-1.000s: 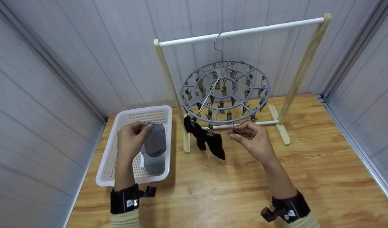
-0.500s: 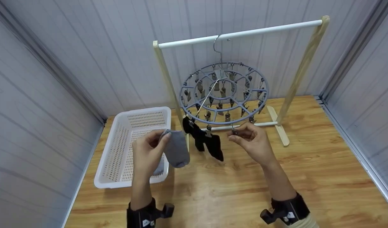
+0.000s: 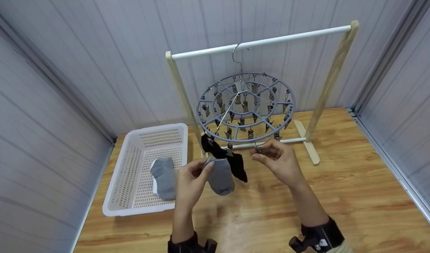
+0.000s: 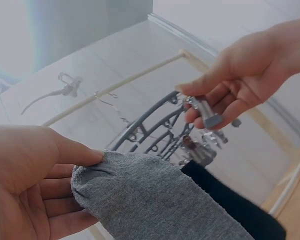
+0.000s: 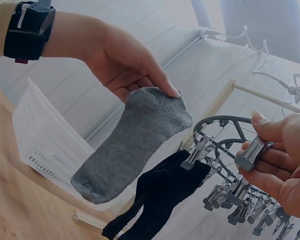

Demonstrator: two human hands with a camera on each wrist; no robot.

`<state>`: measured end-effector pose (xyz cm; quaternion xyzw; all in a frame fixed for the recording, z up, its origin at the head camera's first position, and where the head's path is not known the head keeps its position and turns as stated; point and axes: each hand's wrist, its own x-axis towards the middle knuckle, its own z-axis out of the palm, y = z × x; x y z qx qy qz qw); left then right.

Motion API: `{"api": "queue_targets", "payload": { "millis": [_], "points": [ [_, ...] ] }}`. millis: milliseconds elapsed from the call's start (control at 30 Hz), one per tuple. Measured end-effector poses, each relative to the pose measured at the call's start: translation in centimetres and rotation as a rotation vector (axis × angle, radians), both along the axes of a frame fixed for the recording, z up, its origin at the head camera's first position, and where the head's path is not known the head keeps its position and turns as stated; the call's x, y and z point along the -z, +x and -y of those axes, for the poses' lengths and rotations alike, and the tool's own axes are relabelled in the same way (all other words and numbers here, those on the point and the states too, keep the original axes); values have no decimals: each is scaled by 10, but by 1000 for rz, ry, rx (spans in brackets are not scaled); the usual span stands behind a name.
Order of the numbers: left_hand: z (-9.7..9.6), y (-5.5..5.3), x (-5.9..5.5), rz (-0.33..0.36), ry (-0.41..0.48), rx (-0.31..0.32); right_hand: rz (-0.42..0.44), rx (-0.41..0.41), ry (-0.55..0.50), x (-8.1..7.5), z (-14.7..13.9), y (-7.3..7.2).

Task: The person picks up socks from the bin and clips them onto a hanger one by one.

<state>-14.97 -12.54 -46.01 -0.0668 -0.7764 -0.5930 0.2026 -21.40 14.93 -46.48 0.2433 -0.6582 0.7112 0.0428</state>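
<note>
The left hand [image 3: 191, 183] has moved rightward: 1.0 s ago it was over the basket, 0.5 s ago it was at the basket's right edge, and now it is to the right of it, in front of the rack. With it has come the gray sock [image 3: 221, 178], pinched between thumb and fingers at its upper left corner and hanging down; in the head view it overlaps part of the black socks [image 3: 238, 168] behind it. The right hand [image 3: 280, 161] has stayed near the front edge of the round hanger [image 3: 243, 141], its thumb and curled fingers gripping 1 metal clip [image 5: 251, 152] in all 3 head frames. The held sock and that clip are apart.

The white perforated basket [image 3: 130, 212] stands on the wooden surface [image 3: 306, 214], left of the rack. On its floor, toward the right side, lies 1 more gray sock [image 3: 165, 180], with something white showing along its left edge; the left hand hid part of this 1.0 s ago, and it is in plainer sight now.

The hanger hangs by its hook from the rack's white bar [image 3: 288, 37], with many clips dangling beneath its rings. The black socks hang from 2 clips at its front left.
</note>
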Motion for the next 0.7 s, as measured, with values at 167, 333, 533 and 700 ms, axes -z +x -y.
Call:
{"api": "queue_targets", "payload": {
  "millis": [167,333,533,700],
  "points": [
    [-10,-3,6,5,-26,25,9,6,1,-1,0,0],
    [-18,-4,8,31,-22,70,17,-8,-27,-1,2,1],
    [-25,-6,11,12,-34,113,-12,-63,-124,2,5,2],
    [-32,-7,13,25,-9,152,-15,-71,-179,4,9,4]
  ]
}}
